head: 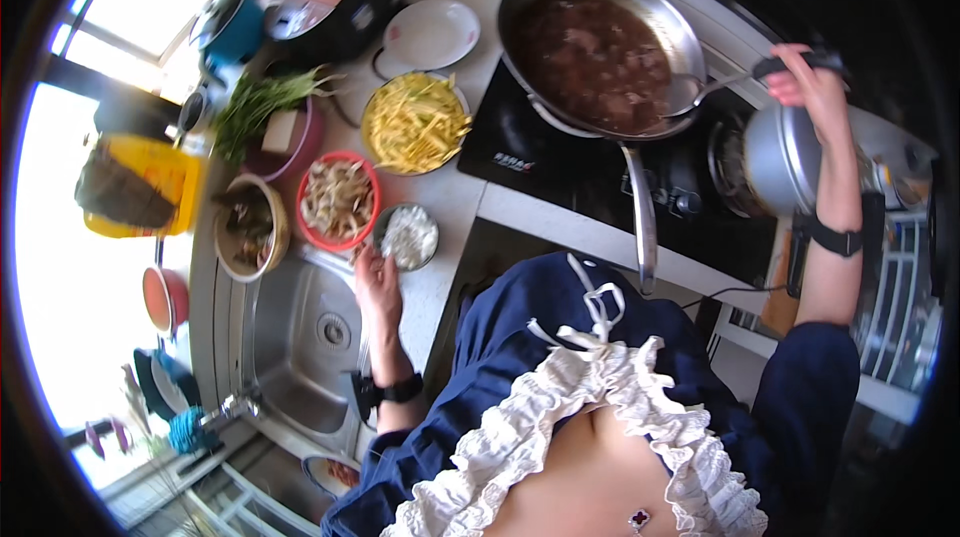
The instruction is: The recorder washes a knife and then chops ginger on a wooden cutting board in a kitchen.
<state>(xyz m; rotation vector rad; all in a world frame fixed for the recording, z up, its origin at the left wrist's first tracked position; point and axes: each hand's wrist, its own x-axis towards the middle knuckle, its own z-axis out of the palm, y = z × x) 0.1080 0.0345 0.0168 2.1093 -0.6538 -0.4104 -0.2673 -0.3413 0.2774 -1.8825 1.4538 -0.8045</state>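
My right hand (814, 90) grips the dark handle of a metal ladle (712, 90), whose head rests in the brown, chunky liquid (592, 60) of a large steel wok (682, 34). My left hand (377, 282) is low at the counter's edge by the sink, with nothing visible in its fingers. Its fingertips are beside a small bowl of white pieces (409, 237) and a red bowl (377, 192) of sliced mushrooms (337, 199); whether they touch either rim is unclear. Behind these stands a bowl of yellow strips (416, 122).
The wok sits on a black cooktop (510, 139), its long handle (641, 222) pointing toward me. A silver pot (780, 154) stands at right. Left are a steel sink (300, 342), a beige bowl (279, 229), a pink bowl with greens (309, 135) and a white plate (431, 34).
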